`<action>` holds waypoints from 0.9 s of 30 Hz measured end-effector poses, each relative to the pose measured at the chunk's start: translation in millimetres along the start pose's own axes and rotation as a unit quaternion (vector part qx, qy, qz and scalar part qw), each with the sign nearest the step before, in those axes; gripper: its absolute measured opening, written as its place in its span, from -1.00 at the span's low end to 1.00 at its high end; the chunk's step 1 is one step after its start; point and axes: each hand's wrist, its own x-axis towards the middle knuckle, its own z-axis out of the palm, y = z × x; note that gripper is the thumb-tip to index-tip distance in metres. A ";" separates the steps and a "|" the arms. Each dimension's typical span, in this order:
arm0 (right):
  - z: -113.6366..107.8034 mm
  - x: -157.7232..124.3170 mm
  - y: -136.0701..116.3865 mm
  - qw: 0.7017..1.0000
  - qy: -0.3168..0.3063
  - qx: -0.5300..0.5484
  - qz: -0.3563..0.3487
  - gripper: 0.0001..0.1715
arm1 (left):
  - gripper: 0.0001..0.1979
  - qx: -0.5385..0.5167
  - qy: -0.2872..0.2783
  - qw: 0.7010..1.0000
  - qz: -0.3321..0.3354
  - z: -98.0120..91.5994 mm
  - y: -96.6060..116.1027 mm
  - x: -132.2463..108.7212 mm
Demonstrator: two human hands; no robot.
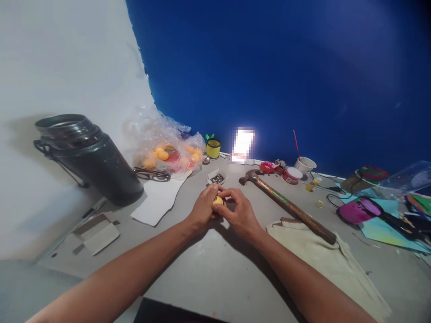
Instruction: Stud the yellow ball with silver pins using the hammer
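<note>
Between my two hands, over the middle of the table, is a small yellow-orange ball [218,201] that looks like a ping-pong ball. My left hand [204,202] is closed round its left side. The fingers and thumb of my right hand [239,211] press on it from the right. A small dark mark shows near the ball's top; its underside is hidden by my fingers. Just beyond my hands sits a small open box [215,176] holding many tiny shiny metal pieces, too small to tell apart.
A hammer [286,204] lies right, its handle over a pale cloth [316,255]. A large dark flask [90,161] stands left, near white paper [161,197] and eyeglasses [153,175]. Behind are a plastic bag [168,157] of orange balls, a yellow cup [213,149] and a white cup [305,165].
</note>
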 end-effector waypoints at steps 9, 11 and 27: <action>-19.2 13.7 6.9 0.988 0.037 0.126 0.075 -0.71 | -0.53 0.012 -0.046 0.997 0.059 -11.3 -5.1 10.6; -23.4 18.5 13.5 0.986 0.043 0.124 0.102 -0.70 | -0.52 0.016 -0.037 0.998 0.056 -14.8 -3.0 13.5; -15.9 116.1 -7.8 0.893 -0.200 -0.402 -0.014 -0.75 | -0.59 -0.039 0.056 0.995 0.067 -38.6 10.4 38.2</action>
